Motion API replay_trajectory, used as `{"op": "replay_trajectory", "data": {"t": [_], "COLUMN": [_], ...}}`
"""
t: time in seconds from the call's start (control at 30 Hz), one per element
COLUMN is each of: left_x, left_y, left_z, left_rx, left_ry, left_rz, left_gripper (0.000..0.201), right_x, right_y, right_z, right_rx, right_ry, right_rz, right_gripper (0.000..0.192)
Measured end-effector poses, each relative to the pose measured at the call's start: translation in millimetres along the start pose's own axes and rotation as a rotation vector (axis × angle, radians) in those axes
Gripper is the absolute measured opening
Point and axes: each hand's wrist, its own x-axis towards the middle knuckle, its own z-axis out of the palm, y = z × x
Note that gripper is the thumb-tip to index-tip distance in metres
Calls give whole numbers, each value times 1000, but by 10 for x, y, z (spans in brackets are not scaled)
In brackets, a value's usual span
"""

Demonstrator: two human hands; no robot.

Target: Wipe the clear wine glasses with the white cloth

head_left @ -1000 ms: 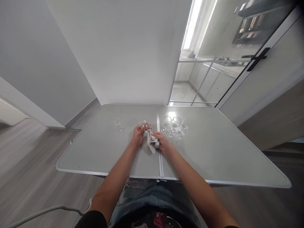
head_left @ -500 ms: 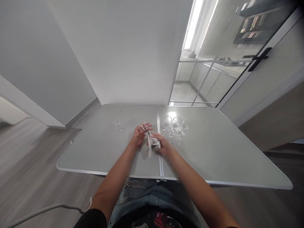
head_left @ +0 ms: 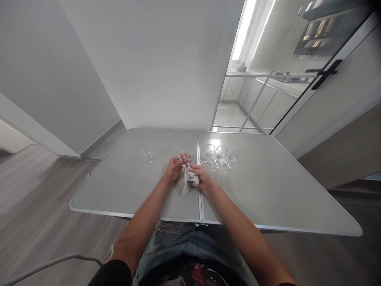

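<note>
My left hand (head_left: 174, 167) is closed around the bowl of a clear stemmed glass (head_left: 182, 158), held tilted above the table with its stem towards me. A crumpled white cloth (head_left: 191, 178) is gripped in my right hand (head_left: 203, 177), wrapped about the stem end of that glass. The cloth hides the stem and foot, and a loose corner hangs down below my fingers. Just right of the table's seam, three more stemmed glasses (head_left: 220, 153) stand upright in a row. Another clear glass (head_left: 148, 153) is on the left half, its outline faint.
The grey folding table (head_left: 268, 190) has a metal rim and a metal seam (head_left: 199, 186) down its middle. A white wall (head_left: 166, 71) rises behind it. To the right is a glass door (head_left: 250, 95) with a black handle (head_left: 326, 74). A pale cable (head_left: 68, 259) runs by my left arm.
The cloth has shifted slightly around the stem end, and its hanging corner has swung a little left. The held glass has turned slightly in my left hand. The standing glasses have not moved.
</note>
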Motion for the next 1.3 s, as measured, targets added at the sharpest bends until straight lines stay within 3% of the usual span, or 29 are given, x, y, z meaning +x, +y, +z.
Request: {"op": "replay_trajectory", "data": {"t": [0.07, 0.1, 0.17, 0.27, 0.33, 0.4, 0.47, 0.63, 0.7, 0.9, 1.0, 1.07, 1.23, 1.3], "left_x": [-11, -7, 14, 53, 68, 71, 67, 54, 53, 53, 43, 31, -10, -13], "left_y": [15, 15, 5, -19, -29, -32, -30, -17, -11, -18, -26, -22, 25, 41], "left_z": [7, 12, 18, 12, 2, -7, -12, -1, 10, 60, 67, 51, -11, -11], "left_rx": [-15, -15, -4, 0, -6, -6, 4, 29, 30, 56, 70, 57, -8, 2], "left_ry": [-41, -42, -13, 44, 65, 75, 72, 49, 52, 140, 150, 121, 8, -8], "left_rz": [-21, -23, -22, -11, 10, 28, 31, -31, -37, 120, 142, 111, 17, 5], "left_gripper": [76, 75, 69, 60, 58, 57, 56, 59, 60, 65, 66, 65, 76, 77], "right_x": [-5, -2, 14, 32, 29, 20, 17, 46, 56, 66, 57, 38, -22, -19], "right_y": [-12, -8, 14, 59, 79, 85, 78, 48, 48, 96, 84, 46, -50, -40], "right_z": [-45, -56, -48, 17, 64, 88, 81, -15, -36, 42, 67, 55, -29, -48], "right_rx": [178, 180, 12, -472, -715, -787, -692, 23, 125, -536, -656, -525, 197, 230], "right_ry": [-136, -123, 40, 345, 464, 499, 445, 99, 55, 389, 468, 364, -135, -158], "right_rz": [93, 88, -17, -228, -324, -365, -327, -42, -11, -296, -353, -276, 109, 133], "right_gripper": [29, 29, 28, 21, 20, 21, 20, 33, 36, 25, 21, 20, 32, 33]}}
